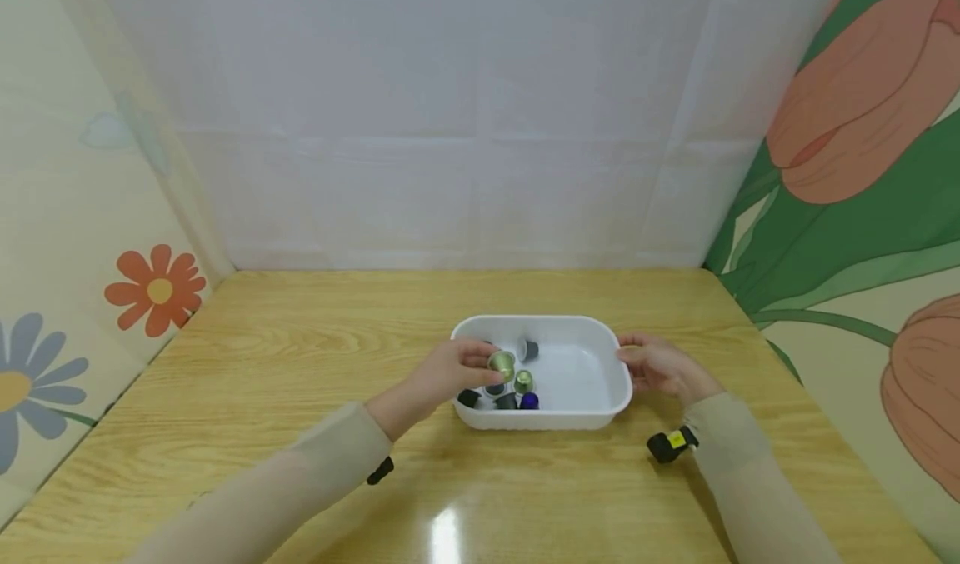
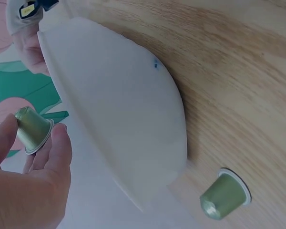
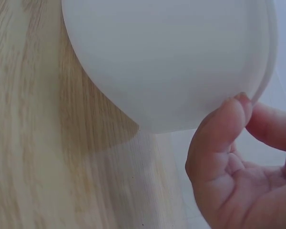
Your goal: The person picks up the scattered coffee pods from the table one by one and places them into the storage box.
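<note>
My left hand (image 1: 442, 376) pinches a light green coffee capsule (image 1: 502, 366) between thumb and fingers, over the left end of a white plastic tub (image 1: 585, 420). In the left wrist view the held capsule (image 2: 33, 129) is tilted, its rimmed end toward the fingers. My right hand (image 1: 663, 367) grips the tub's right end, and in the right wrist view thumb and fingers (image 3: 229, 119) meet at the rim. Inside the tub lie another green capsule (image 1: 523, 381), a purple one (image 1: 529, 401), a grey one (image 1: 529, 350) and several dark ones, partly hidden by the left hand.
Another green capsule (image 2: 224, 194) lies on the wooden table beside the tub, visible in the left wrist view. A white sheet (image 1: 472, 131) hangs behind the table (image 1: 315, 314), and flowered panels (image 1: 862, 247) stand at both sides.
</note>
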The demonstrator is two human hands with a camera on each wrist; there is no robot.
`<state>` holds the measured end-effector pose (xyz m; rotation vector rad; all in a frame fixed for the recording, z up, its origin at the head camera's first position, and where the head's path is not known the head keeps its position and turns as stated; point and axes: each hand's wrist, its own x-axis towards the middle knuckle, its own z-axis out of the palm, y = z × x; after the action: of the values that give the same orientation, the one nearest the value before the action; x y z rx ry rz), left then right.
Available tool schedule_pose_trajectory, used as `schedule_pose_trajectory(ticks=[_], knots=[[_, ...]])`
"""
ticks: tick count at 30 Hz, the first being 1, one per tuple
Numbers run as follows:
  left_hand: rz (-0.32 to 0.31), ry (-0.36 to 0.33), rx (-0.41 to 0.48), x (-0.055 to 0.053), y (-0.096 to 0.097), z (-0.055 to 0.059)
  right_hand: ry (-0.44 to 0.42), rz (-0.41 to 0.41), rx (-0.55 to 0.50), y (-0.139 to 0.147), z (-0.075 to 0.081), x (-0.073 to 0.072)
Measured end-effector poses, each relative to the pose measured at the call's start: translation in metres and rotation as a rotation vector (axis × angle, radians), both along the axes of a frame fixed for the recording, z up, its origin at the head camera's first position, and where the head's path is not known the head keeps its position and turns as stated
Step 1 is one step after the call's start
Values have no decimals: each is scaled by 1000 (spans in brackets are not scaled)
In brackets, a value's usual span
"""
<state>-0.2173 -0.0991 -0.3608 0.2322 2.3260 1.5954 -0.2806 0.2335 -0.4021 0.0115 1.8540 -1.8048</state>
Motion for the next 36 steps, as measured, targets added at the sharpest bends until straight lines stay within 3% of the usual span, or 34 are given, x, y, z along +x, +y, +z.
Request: schedule_pose_trajectory(ticks=[16, 36], knots=[[1, -12, 12, -10, 27, -2, -2, -15, 24, 1, 2, 0], [-26, -27, 107, -6, 61, -19, -1, -7, 26, 1, 1, 0]])
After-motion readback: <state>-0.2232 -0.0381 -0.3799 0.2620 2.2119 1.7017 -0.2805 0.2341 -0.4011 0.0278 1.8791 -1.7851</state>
